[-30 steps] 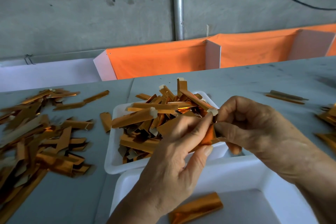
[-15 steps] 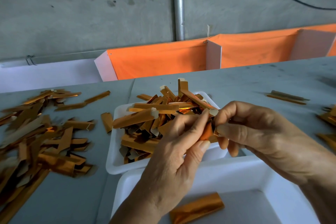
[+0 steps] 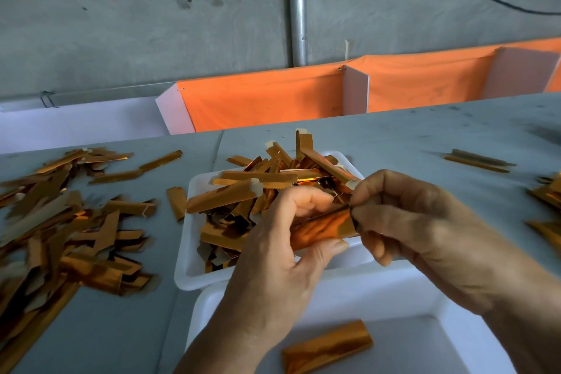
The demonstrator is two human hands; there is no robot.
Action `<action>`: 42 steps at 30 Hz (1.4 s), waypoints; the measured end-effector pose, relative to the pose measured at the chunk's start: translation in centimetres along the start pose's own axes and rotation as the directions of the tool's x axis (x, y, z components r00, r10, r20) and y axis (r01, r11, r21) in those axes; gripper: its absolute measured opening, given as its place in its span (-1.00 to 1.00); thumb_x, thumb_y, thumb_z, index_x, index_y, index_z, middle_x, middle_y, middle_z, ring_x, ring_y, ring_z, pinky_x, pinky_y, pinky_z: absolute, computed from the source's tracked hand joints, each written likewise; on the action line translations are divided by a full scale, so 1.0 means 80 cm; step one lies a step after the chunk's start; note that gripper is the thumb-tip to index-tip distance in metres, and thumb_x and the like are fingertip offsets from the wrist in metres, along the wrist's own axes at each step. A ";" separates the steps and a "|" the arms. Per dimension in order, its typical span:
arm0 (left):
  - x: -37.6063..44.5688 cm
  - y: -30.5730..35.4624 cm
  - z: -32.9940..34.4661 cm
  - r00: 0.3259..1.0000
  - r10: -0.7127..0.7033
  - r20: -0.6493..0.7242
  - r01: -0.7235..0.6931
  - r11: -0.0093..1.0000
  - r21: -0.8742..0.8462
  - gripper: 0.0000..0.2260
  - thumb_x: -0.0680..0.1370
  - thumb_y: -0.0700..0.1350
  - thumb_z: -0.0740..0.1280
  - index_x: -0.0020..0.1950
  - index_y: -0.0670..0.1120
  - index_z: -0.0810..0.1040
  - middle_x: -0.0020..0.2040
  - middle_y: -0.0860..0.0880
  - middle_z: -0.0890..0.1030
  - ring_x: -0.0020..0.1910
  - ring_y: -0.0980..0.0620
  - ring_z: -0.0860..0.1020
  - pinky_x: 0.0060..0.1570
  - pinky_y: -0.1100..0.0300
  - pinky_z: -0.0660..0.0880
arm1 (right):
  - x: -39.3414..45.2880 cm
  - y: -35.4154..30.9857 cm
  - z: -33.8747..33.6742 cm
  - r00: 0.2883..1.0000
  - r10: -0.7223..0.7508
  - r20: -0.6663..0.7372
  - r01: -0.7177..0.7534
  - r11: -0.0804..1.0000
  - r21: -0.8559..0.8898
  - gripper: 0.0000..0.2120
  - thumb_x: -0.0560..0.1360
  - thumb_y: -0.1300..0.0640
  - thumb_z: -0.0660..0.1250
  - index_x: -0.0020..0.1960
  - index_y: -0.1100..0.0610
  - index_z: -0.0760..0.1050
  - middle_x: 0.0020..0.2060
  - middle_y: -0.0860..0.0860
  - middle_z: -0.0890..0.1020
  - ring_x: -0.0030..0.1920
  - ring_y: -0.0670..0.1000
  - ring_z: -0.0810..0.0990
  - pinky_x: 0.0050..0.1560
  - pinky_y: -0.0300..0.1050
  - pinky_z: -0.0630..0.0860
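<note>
**Strip** (image 3: 324, 226): one copper-foil piece, held in the air over the near edge of the far tray (image 3: 185, 264), between both hands. It lies roughly level, shiny face up. It appears to be mid-fold, kept above the trays so that stock and finished work are both within reach.

**Left hand** (image 3: 273, 252): gripping the strip, with the thumb beneath it and the fingers curled over its top. This looks like the steadying hold.

**Right hand** (image 3: 425, 228): closed in a pinch on the strip's right end, thumb against forefinger, with the other fingers tucked under. This is probably the working hand, creasing or rolling the end.

**Far tray**: white, heaped with flat foil strips, some sticking up over the rim. I take this to be the supply.

**Near tray** (image 3: 394, 282): white, set just in front of the far one. It holds a single folded sleeve (image 3: 328, 346), so it is likely the place for finished pieces.

**Pile** (image 3: 60, 237): loose foil strips spread on the grey table (image 3: 425, 136) to the left, well apart from the hands.

**Behind:** orange cloth bins (image 3: 264, 100) along the table's far edge.
</note>
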State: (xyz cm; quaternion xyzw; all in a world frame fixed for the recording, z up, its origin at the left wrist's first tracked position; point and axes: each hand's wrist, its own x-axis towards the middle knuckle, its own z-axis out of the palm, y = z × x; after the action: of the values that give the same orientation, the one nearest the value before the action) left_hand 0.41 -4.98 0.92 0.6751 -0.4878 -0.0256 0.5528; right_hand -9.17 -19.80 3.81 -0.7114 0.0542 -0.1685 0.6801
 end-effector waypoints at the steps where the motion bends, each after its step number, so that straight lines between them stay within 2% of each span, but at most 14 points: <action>1: 0.000 -0.001 -0.001 1.000 -0.014 -0.012 0.014 1.000 -0.012 -0.70 0.41 -0.05 0.41 0.09 0.17 0.46 0.04 0.18 0.59 0.11 0.15 0.56 0.02 0.41 0.47 | 0.000 0.001 -0.003 0.999 0.009 0.036 -0.012 0.997 0.075 -0.92 0.34 0.16 0.33 -0.22 0.10 0.60 -0.40 0.08 0.52 -0.43 -0.02 0.49 -0.44 -0.27 0.43; 4: 0.000 -0.001 -0.002 0.999 -0.019 -0.026 0.019 1.000 -0.022 -0.72 0.41 -0.04 0.41 0.06 0.16 0.45 0.01 0.14 0.61 0.08 0.13 0.57 -0.02 0.39 0.48 | 0.002 0.003 -0.016 0.988 0.027 0.149 -0.067 0.961 0.270 -0.82 0.41 0.14 0.29 -0.10 0.18 0.63 -0.35 0.08 0.54 -0.38 -0.03 0.51 -0.44 -0.24 0.47; 6: 0.000 0.000 -0.003 1.000 -0.007 -0.025 0.006 1.000 -0.029 -0.71 0.41 -0.06 0.42 0.09 0.14 0.47 0.02 0.15 0.61 0.10 0.12 0.57 0.00 0.39 0.48 | 0.004 0.005 -0.020 0.979 0.026 0.203 -0.093 0.939 0.331 -0.84 0.38 0.15 0.39 -0.08 0.19 0.63 -0.35 0.08 0.55 -0.38 -0.05 0.53 -0.43 -0.25 0.49; 8: 0.000 0.002 -0.003 1.000 0.010 -0.011 -0.010 1.000 -0.023 -0.68 0.42 -0.09 0.42 0.12 0.13 0.48 0.06 0.17 0.60 0.13 0.14 0.56 0.03 0.39 0.48 | 0.005 0.009 -0.020 0.974 0.031 0.225 -0.113 0.927 0.359 -0.74 0.28 0.11 0.55 -0.08 0.19 0.64 -0.36 0.08 0.55 -0.40 -0.06 0.52 -0.42 -0.26 0.50; 11: 0.001 0.004 -0.004 0.997 0.074 0.000 -0.074 0.996 0.045 -0.66 0.43 -0.11 0.41 0.20 0.06 0.51 0.10 0.16 0.56 0.17 0.13 0.54 0.06 0.37 0.49 | 0.006 0.011 -0.016 0.977 0.040 0.210 -0.111 0.934 0.340 -0.68 0.20 0.06 0.61 -0.13 0.15 0.63 -0.39 0.04 0.54 -0.43 -0.07 0.50 -0.44 -0.27 0.48; 15: 0.002 0.006 -0.004 0.992 0.122 0.020 -0.123 0.983 0.138 -0.68 0.45 -0.10 0.39 0.20 -0.03 0.56 0.11 0.13 0.51 0.17 0.18 0.49 0.03 0.46 0.44 | 0.006 0.008 -0.010 0.986 0.072 0.149 -0.109 0.960 0.260 -0.79 0.23 0.12 0.57 -0.21 0.12 0.59 -0.45 0.02 0.53 -0.49 -0.07 0.45 -0.49 -0.28 0.42; 19: 0.002 0.005 -0.002 0.993 0.112 0.037 -0.117 0.982 0.150 -0.71 0.45 -0.10 0.39 0.17 -0.03 0.58 0.10 0.12 0.50 0.16 0.19 0.48 0.00 0.49 0.42 | 0.005 0.004 -0.006 0.992 0.094 0.084 -0.106 0.983 0.151 -0.93 0.27 0.20 0.45 -0.27 0.08 0.59 -0.50 0.06 0.51 -0.53 -0.04 0.44 -0.52 -0.26 0.41; 24: 0.002 0.004 -0.002 0.994 0.106 0.035 -0.110 0.979 0.174 -0.71 0.46 -0.08 0.37 0.18 -0.01 0.57 0.10 0.16 0.50 0.16 0.18 0.48 0.03 0.47 0.42 | 0.003 0.000 -0.011 0.986 0.115 0.120 -0.134 0.976 0.171 -0.91 0.27 0.25 0.42 -0.24 0.10 0.62 -0.45 0.13 0.55 -0.50 -0.01 0.50 -0.48 -0.25 0.47; 30: 0.002 0.005 0.000 0.993 0.114 0.021 -0.115 0.979 0.167 -0.71 0.44 -0.09 0.39 0.16 0.00 0.57 0.09 0.14 0.52 0.14 0.16 0.50 0.02 0.44 0.45 | 0.002 -0.002 -0.015 0.981 0.161 0.112 -0.178 0.970 0.164 -0.88 0.25 0.29 0.39 -0.25 0.12 0.61 -0.44 0.16 0.52 -0.49 0.01 0.50 -0.49 -0.24 0.46; 35: -0.001 0.001 0.001 1.000 0.023 0.010 -0.023 0.999 0.029 -0.74 0.43 -0.07 0.41 0.09 0.04 0.48 0.02 0.10 0.60 0.08 0.10 0.57 -0.02 0.34 0.52 | 0.003 -0.002 -0.011 0.983 0.162 0.085 -0.173 0.975 0.137 -0.89 0.25 0.27 0.37 -0.29 0.09 0.61 -0.48 0.13 0.51 -0.51 0.00 0.47 -0.50 -0.24 0.44; 42: 0.000 0.002 0.002 0.995 0.098 -0.010 -0.098 0.994 0.052 -0.83 0.44 -0.14 0.40 -0.02 -0.01 0.48 -0.01 0.08 0.56 0.02 0.09 0.57 -0.09 0.39 0.49 | 0.004 -0.001 -0.009 0.985 0.165 0.055 -0.171 0.978 0.118 -0.88 0.25 0.25 0.34 -0.30 0.08 0.61 -0.48 0.14 0.52 -0.51 -0.01 0.47 -0.48 -0.27 0.43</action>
State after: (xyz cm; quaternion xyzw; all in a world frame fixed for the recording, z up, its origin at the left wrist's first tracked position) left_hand 0.23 -5.07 0.99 0.6646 -0.5174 0.0183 0.5388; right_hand -9.10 -20.53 3.99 -0.6651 0.0884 -0.0971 0.7351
